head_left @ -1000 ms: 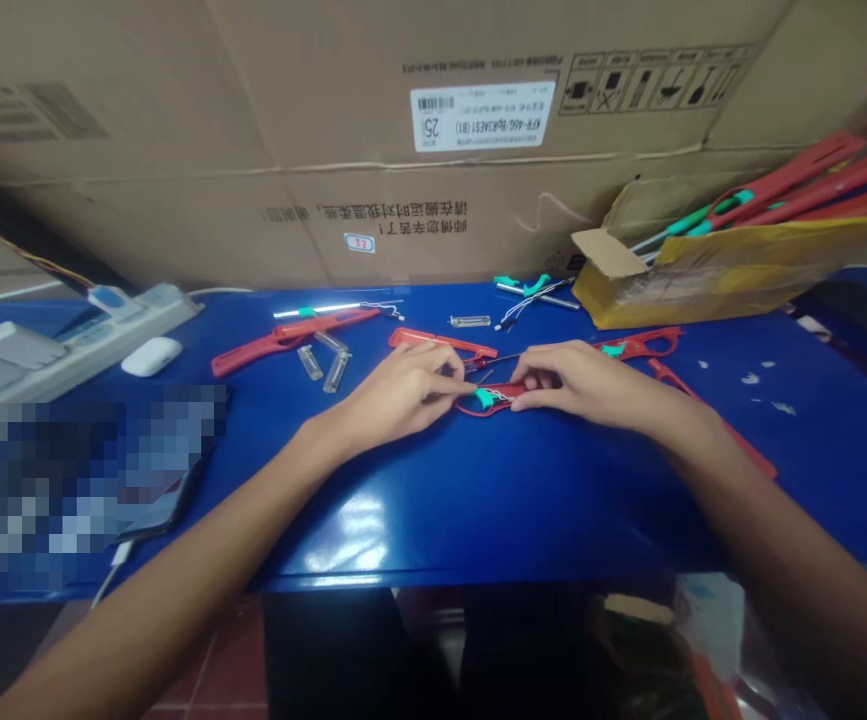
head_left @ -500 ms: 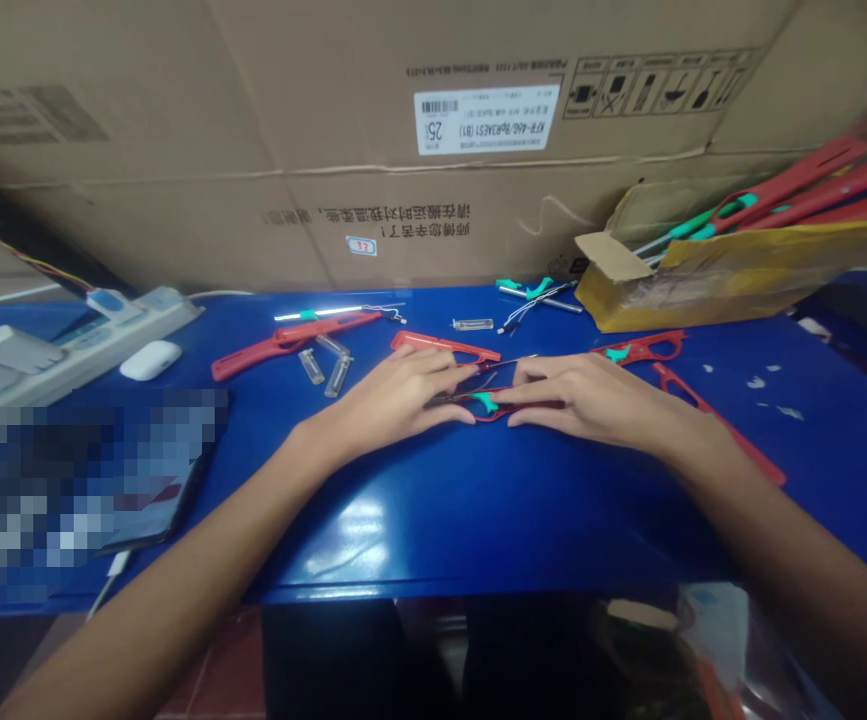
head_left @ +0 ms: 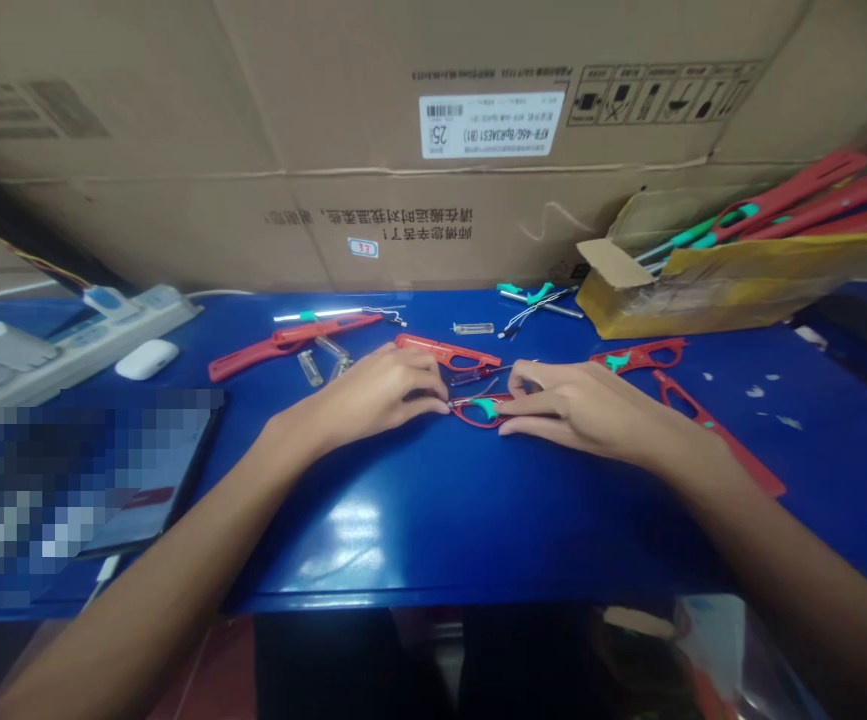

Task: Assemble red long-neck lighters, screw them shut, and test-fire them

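A red lighter casing half point(head_left: 470, 417) with a green trigger point(head_left: 486, 407) in it lies between my hands over the blue table point(head_left: 373, 520). My right hand point(head_left: 568, 400) grips its right part, which the fingers hide. My left hand point(head_left: 388, 393) pinches at the casing's left tip, with a thin metallic bit at the fingertips. A thin wire sticks up beside the trigger. Just behind lies a screwdriver point(head_left: 469, 377) with a dark see-through handle. Another red casing half point(head_left: 444, 351) rests behind my left fingers.
Left stand a lighter with a metal tube point(head_left: 290, 335), clear fuel tanks point(head_left: 311, 368), an earphone case point(head_left: 146, 359), a power strip point(head_left: 125, 325) and a phone point(head_left: 155, 500). At right are casing halves point(head_left: 733, 445) and a carton point(head_left: 703, 300) of lighters. Cardboard point(head_left: 253, 120) walls the back.
My left hand has shifted left along the casing, uncovering more of its left end and the screwdriver handle. My right hand keeps its grip, slightly lower in view.
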The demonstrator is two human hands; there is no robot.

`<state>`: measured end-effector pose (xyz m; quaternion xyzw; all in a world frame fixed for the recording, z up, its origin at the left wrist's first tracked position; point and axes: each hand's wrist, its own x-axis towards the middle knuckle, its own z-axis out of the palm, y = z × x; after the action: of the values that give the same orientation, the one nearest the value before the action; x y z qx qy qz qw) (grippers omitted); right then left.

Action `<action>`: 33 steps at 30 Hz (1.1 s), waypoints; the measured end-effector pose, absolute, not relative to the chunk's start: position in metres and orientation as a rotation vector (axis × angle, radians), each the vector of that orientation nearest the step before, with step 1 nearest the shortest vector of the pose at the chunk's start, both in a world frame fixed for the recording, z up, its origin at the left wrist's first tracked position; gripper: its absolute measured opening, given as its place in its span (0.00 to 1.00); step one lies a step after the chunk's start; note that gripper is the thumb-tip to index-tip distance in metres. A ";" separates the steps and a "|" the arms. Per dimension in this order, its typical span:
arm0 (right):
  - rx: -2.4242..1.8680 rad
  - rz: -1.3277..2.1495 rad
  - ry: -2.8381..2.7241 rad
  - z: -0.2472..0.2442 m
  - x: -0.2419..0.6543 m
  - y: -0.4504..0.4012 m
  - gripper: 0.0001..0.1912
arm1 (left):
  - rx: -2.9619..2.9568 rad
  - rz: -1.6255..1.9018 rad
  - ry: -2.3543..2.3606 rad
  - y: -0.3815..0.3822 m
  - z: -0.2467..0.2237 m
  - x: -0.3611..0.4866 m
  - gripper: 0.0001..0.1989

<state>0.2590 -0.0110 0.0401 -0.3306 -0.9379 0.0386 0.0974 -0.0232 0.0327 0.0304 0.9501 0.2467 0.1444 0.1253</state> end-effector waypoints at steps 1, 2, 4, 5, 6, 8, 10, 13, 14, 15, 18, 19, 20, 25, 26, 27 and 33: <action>-0.984 0.093 -2.779 0.041 0.258 -0.012 0.17 | 2.762 0.425 0.719 0.032 0.030 -0.022 0.07; -0.994 0.072 -2.778 0.041 0.257 -0.012 0.17 | 2.762 0.429 0.720 0.031 0.029 -0.022 0.07; -1.008 0.036 -2.769 0.041 0.255 -0.014 0.19 | 2.782 0.430 0.714 0.030 0.029 -0.020 0.07; -1.014 0.029 -2.767 0.041 0.253 -0.014 0.19 | 2.803 0.425 0.714 0.029 0.028 -0.020 0.07; -1.015 0.026 -2.763 0.040 0.252 -0.015 0.20 | 2.829 0.425 0.723 0.028 0.028 -0.019 0.07; -1.011 0.035 -2.744 0.037 0.250 -0.015 0.19 | 2.869 0.432 0.750 0.028 0.028 -0.019 0.07; -1.008 0.096 -2.694 0.035 0.250 -0.013 0.17 | 2.883 0.438 0.764 0.028 0.027 -0.020 0.07; -1.017 0.244 -2.590 0.033 0.254 -0.008 0.16 | 2.869 0.414 0.763 0.028 0.028 -0.022 0.07; -1.024 0.275 -2.559 0.033 0.257 -0.005 0.16 | 2.859 0.396 0.778 0.029 0.028 -0.023 0.06; -1.037 0.286 -2.530 0.034 0.261 -0.002 0.17 | 2.845 0.371 0.803 0.029 0.029 -0.024 0.06; -1.093 0.244 -2.449 0.037 0.276 0.006 0.18 | 2.802 0.297 0.863 0.027 0.033 -0.026 0.05; -1.118 0.217 -2.421 0.037 0.280 0.009 0.18 | 2.790 0.281 0.872 0.027 0.033 -0.026 0.05; -1.146 0.191 -2.395 0.037 0.284 0.011 0.18 | 2.778 0.270 0.880 0.027 0.034 -0.026 0.07; -1.292 0.085 -2.326 0.028 0.293 0.021 0.17 | 2.724 0.342 1.056 0.032 0.033 -0.025 0.18; -1.316 0.058 -2.312 0.028 0.294 0.022 0.17 | 2.734 0.369 1.131 0.035 0.032 -0.026 0.18; -1.340 0.029 -2.295 0.029 0.296 0.023 0.17 | 2.750 0.390 1.217 0.038 0.032 -0.029 0.17; -1.785 0.049 -2.126 0.060 0.338 0.015 0.09 | 2.564 0.190 1.856 0.063 0.044 -0.078 0.15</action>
<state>0.3385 0.0150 0.0603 -0.6322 -0.7530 0.0172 0.1817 -0.0783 0.0634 0.0438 0.8085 0.5853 0.0598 -0.0144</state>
